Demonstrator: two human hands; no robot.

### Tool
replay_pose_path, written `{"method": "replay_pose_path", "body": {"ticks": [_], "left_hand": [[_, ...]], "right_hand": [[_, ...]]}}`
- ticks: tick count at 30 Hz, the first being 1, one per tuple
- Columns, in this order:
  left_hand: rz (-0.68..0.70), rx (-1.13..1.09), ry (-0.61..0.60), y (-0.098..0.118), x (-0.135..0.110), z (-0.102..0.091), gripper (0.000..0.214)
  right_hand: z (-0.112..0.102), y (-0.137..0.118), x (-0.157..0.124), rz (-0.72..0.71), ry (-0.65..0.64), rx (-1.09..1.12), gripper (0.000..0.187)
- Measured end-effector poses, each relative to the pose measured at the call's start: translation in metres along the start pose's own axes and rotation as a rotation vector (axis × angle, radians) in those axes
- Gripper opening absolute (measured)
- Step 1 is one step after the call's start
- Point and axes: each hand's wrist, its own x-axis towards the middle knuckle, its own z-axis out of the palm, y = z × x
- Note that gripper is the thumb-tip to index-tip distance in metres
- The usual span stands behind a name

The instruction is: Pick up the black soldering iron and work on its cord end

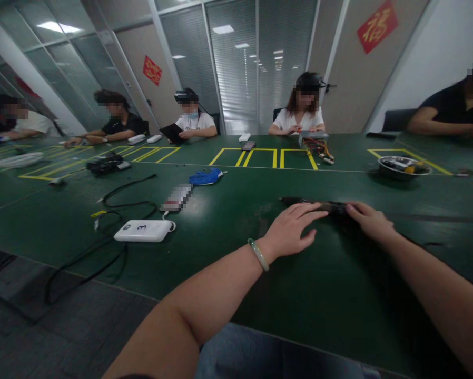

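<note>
In front of me a long dark object [299,200] with a narrow tapered left end lies low over the green table; its exact kind I cannot make out. My left hand [289,231], with a pale green bangle [257,254] on the wrist, reaches across it. Its fingers are stretched out, the thumb is apart, and the fingertips rest at the object's middle. At the right end, my right hand [368,223] has its thumb and fingers closed on the object. The undersides of those fingers are hidden.
Left on the green table [220,284] lie a white power bank [144,230], a phone [177,197], a blue glove [205,177] and black cables [129,205]. A metal bowl [404,171] of parts stands right. Several people sit across; one person [305,113] handles a wired metal box [313,138].
</note>
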Motion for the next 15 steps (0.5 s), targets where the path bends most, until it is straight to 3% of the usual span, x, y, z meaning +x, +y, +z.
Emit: {"method": "replay_pose_path", "body": {"ticks": [4, 7, 9, 12, 15], "left_hand": [[-0.041, 0.018, 0.021, -0.007, -0.003, -0.001, 0.045], [-0.13, 0.054, 0.016, -0.016, -0.006, 0.002, 0.043], [-0.178, 0.096, -0.007, -0.021, -0.008, 0.005, 0.047], [-0.171, 0.167, -0.072, -0.028, -0.01, 0.009, 0.051], [-0.158, 0.201, -0.116, -0.03, -0.009, 0.011, 0.047]], "right_hand": [[0.056, -0.082, -0.018, -0.028, -0.145, 0.018, 0.047], [0.067, -0.111, -0.034, -0.078, -0.176, 0.045, 0.046], [0.059, -0.11, -0.041, -0.197, -0.16, 0.129, 0.051], [0.028, -0.093, -0.045, -0.395, -0.079, 0.241, 0.061], [-0.008, -0.072, -0.047, -0.404, -0.054, 0.268, 0.055]]}}
